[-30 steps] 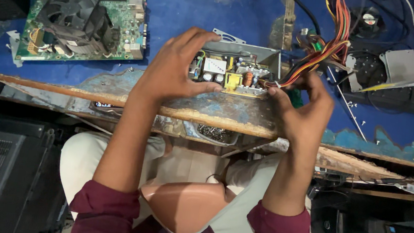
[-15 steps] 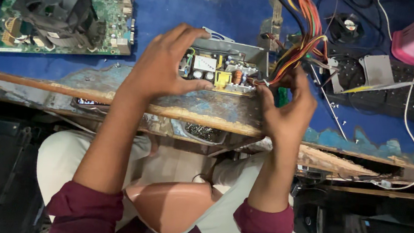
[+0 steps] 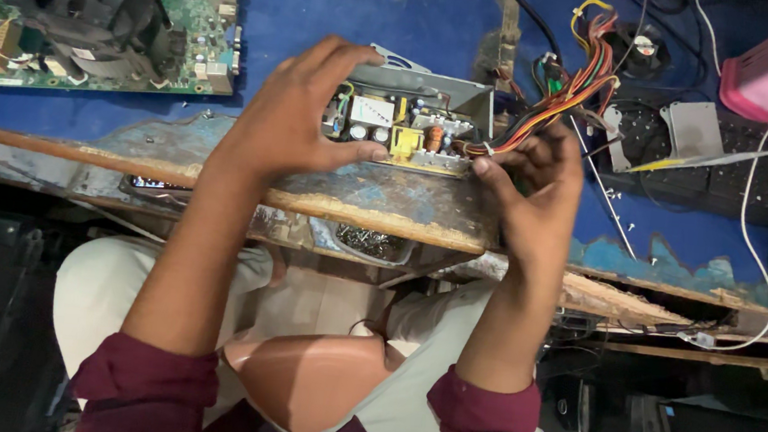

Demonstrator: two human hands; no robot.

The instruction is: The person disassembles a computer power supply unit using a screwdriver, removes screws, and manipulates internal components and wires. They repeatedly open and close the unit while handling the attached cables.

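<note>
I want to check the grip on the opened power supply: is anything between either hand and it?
Nothing visible. The left hand grips the power supply directly on its left side, thumb along the front edge. The right hand touches its right end, where the coloured wire bundle leaves, fingers among the wires.

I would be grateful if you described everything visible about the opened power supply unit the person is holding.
The power supply unit is a grey metal box with its cover off, baring a circuit board with capacitors, a yellow transformer and a copper coil. It lies flat near the worn edge of the blue table. The left hand grips its left end; the right hand is at its right end, where coloured wires fan out.
</note>
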